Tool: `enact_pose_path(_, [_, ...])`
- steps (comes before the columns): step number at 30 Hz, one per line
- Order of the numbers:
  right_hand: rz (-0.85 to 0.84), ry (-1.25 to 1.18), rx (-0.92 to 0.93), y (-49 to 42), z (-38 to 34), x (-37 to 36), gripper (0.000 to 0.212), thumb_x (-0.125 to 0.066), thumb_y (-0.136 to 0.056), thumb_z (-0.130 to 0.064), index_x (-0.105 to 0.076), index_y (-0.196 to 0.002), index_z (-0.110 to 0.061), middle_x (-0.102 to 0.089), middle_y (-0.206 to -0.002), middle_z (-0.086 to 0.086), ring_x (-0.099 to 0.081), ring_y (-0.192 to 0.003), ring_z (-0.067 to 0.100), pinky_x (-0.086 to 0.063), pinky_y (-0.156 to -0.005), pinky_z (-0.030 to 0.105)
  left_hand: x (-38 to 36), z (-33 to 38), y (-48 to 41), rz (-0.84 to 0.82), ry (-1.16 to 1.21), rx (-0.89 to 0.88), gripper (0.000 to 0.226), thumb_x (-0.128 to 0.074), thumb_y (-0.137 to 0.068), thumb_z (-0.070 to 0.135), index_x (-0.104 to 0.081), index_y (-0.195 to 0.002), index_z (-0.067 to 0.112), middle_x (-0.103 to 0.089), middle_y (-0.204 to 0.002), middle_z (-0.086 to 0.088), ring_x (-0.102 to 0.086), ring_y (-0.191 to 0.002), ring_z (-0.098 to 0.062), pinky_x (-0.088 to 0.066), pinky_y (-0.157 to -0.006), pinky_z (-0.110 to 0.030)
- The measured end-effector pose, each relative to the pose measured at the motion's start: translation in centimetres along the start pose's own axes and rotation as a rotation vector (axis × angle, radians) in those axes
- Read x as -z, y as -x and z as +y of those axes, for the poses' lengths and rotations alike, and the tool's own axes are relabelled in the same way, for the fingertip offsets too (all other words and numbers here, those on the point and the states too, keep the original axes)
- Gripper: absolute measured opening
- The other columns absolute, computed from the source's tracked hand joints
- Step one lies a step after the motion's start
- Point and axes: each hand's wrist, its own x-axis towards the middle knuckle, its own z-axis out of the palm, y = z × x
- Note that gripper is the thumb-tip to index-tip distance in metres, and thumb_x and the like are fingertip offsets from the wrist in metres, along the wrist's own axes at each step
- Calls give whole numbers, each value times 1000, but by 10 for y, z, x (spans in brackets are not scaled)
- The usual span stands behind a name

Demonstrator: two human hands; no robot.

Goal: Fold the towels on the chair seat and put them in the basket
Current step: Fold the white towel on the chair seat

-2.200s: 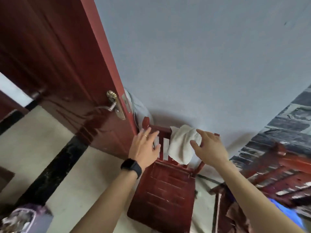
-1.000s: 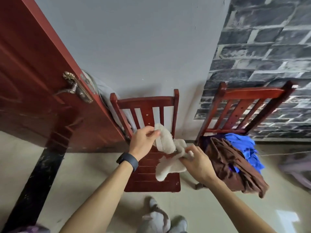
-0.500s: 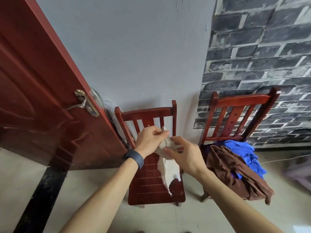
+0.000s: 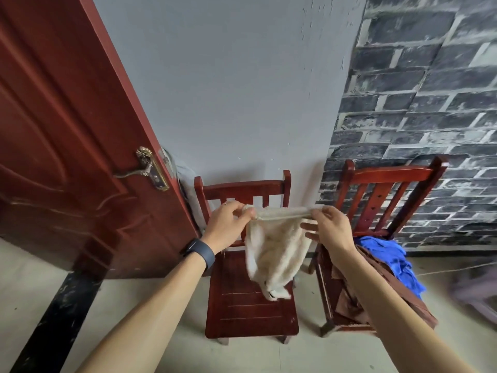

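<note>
A cream towel (image 4: 274, 251) hangs in the air above the seat of a red wooden chair (image 4: 250, 310). My left hand (image 4: 228, 227) pinches its top left corner and my right hand (image 4: 329, 230) pinches the top right corner, so the upper edge is stretched taut between them. The towel's lower end dangles just above the seat. On the second red chair (image 4: 387, 184) to the right lie a brown towel (image 4: 387, 300) and a blue towel (image 4: 390, 257) in a loose heap. No basket is in view.
A dark red door (image 4: 67, 157) with a brass handle (image 4: 150, 169) stands open at the left, close to the first chair. Grey wall behind, brick-pattern wall at the right. A blurred pale object (image 4: 476, 294) sits on the floor at the far right.
My hands took the cream towel off the chair back, bunched it, then drew apart, spreading its top edge out. The view shifted right, bringing the second chair in.
</note>
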Motion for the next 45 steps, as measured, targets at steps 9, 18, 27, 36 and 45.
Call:
enact_pose_path(9, [114, 162, 158, -6, -10, -5, 21, -71, -90, -25, -66, -78, -9, -65, -84, 3, -62, -74, 14, -49, -65, 27, 3, -5, -10, 26, 300, 236, 50, -64, -76, 64, -68, -88, 15, -72, -95, -8, -68, -94, -22, -53, -92, -50])
enact_pose_path(18, [45, 336, 190, -6, -1, 3, 18, -66, -92, -40, -67, -90, -22, -67, -119, -5, -60, -118, 18, -47, -88, 25, 19, -8, -7, -317, 248, 155, 65, -86, -64, 51, -53, -114, 27, -60, -111, -2, -59, -103, -16, -50, -89, -31])
enact_pose_path(27, [-190, 395, 201, 7, -5, -16, 14, -67, -93, -39, -72, -94, -27, -73, -95, -8, -72, -83, 11, -61, -73, 32, 12, 4, -3, -249, 0, -16, 35, -66, -87, 50, -68, -115, 29, -64, -97, 20, -59, -96, 2, -45, -82, -18])
enact_pose_path(36, [-325, -153, 117, 15, -52, -15, 22, -67, -94, -23, -74, -99, -3, -75, -104, 11, -71, -104, 23, -56, -94, 39, -3, 41, -12, -36, -192, -119, 39, -59, -85, 60, -69, -82, 22, -66, -66, 5, -63, -58, -10, -51, -54, -32])
enact_pose_path(45, [-505, 321, 72, 36, 34, 3, 67, -82, -73, -55, -48, -130, -48, -59, -123, -28, -56, -112, -11, -48, -88, 12, 31, 90, -31, -162, 649, 134, 49, -71, -83, 52, -74, -103, 8, -76, -101, -8, -71, -97, -25, -55, -91, -44])
